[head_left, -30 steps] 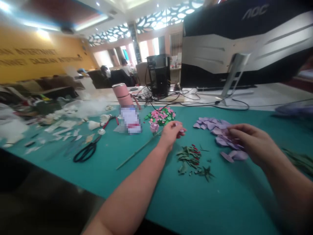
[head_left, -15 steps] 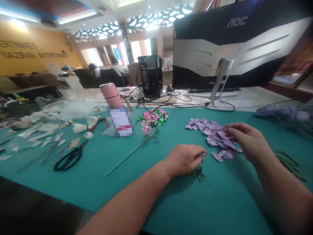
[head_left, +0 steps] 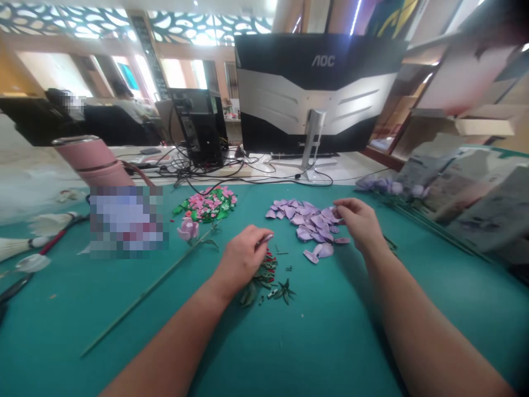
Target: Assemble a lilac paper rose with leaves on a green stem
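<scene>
My left hand (head_left: 243, 256) rests on the teal table cover (head_left: 314, 342), fingers curled, pinching a small pale piece at its fingertips. It lies over a little heap of green leaf bits with red specks (head_left: 268, 281). My right hand (head_left: 360, 222) is at the right edge of a pile of purple petals (head_left: 308, 219), fingers bent and pressed on a petal. A pink artificial rose on a long green stem (head_left: 188, 229) lies to the left of my left hand.
A heap of pink and green flower bits (head_left: 209, 203) lies behind the rose. A pink flask (head_left: 94, 161) stands at the left. Behind are a monitor (head_left: 314, 91), cables and a computer case (head_left: 197, 125). Purple flowers on stems (head_left: 390, 190) and printed cards (head_left: 475, 198) lie right. People sit far back left.
The view has swung right and closer. My left hand came down from near the rose to the green leaf heap. My right hand stays at the purple petals.
</scene>
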### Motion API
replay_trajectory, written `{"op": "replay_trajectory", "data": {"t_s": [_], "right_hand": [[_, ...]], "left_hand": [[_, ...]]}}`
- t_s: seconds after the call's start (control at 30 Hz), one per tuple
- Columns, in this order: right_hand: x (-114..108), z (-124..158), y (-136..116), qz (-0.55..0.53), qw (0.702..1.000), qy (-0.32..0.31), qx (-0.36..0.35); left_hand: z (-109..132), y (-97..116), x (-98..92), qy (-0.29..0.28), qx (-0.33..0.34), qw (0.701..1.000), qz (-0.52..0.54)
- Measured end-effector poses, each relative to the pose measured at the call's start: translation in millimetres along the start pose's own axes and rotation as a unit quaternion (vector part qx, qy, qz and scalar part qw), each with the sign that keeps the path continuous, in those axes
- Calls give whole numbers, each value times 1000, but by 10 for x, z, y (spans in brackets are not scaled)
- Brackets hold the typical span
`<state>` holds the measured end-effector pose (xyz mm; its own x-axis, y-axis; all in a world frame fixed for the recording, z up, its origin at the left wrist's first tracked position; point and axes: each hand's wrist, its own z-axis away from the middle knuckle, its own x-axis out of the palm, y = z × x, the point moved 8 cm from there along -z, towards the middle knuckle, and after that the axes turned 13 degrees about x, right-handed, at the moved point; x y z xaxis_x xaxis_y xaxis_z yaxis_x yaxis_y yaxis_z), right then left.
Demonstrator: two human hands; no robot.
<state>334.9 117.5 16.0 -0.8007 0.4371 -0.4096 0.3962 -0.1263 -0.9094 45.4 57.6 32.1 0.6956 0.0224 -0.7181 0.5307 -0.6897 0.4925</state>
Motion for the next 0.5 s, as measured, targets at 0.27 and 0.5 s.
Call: {"op": "replay_trajectory", "data": {"t_s": [0.27,0.5], "right_hand": [[-145,-158,237,275,960,52,9],[22,-178,481,403,914,9,44]], "left_hand": [[34,-468,-131,26,-128,991,-30],[65,-666,-32,-11,-151,988,-29]]}}
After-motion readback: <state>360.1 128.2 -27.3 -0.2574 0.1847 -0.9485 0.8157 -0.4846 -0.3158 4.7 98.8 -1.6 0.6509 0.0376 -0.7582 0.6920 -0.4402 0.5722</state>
